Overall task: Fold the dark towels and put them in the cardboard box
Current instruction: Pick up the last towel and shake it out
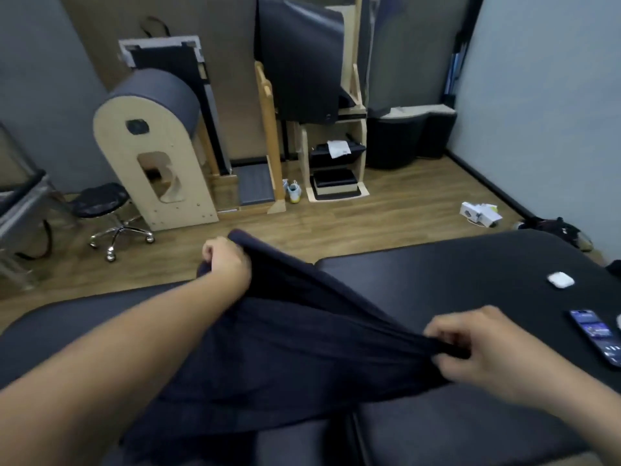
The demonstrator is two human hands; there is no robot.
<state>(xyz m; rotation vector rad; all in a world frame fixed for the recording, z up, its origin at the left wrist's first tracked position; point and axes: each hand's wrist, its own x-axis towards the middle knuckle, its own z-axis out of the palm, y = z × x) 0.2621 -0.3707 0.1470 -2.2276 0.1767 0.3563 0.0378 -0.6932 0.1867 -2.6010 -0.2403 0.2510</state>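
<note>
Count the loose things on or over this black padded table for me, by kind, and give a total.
dark towel: 1, stretched between the left hand and the right hand, which both grip it
phone: 1
white earbud case: 1
Total: 3
A white sliver at the right edge is cut off, so it is not counted.

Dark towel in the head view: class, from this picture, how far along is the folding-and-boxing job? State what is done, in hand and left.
Done: nothing shows; no folded towel is in view. In hand: the dark towel is stretched between the left hand and right hand, each gripping an edge above the black padded table. Left: folding it and boxing it; no cardboard box is in view.
</note>
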